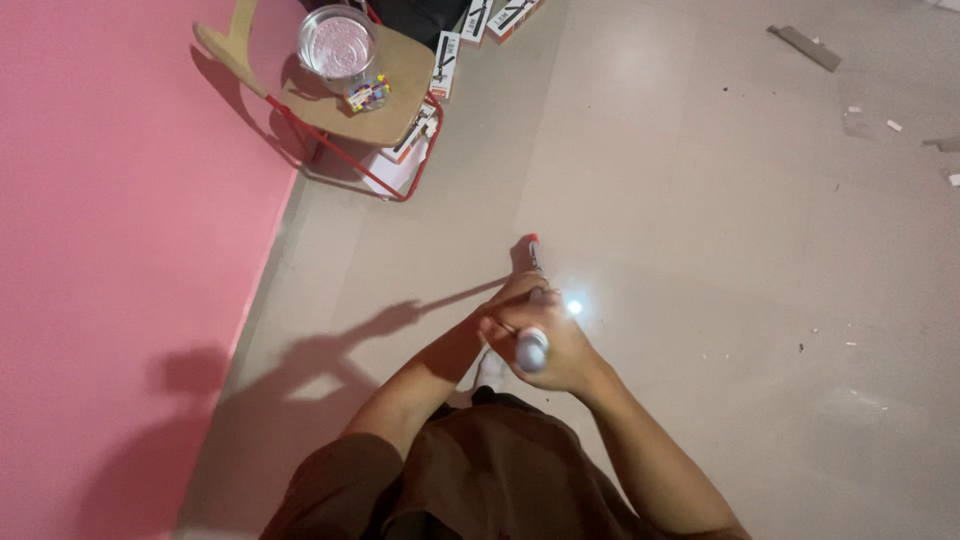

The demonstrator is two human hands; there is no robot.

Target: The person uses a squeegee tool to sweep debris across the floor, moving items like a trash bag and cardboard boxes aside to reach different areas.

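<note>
From the head camera, both hands meet over the pale floor [700, 200]: the right hand [565, 355] has its fingers wrapped around a white-ended cylinder [532, 349], the left hand [518, 295] grips a red-tipped pen-like tool [534, 250]. A wooden chair [390, 100] stands by the pink wall [110, 250].

Warm, fairly dim indoor light falls from the right, throwing a long soft arm shadow [380, 325] across the beige floor [720, 250] and onto the pink wall [120, 250]. One small white glare spot [574, 307] burns near the hands. The picture is slightly soft, with wide-angle stretching at the edges.
</note>
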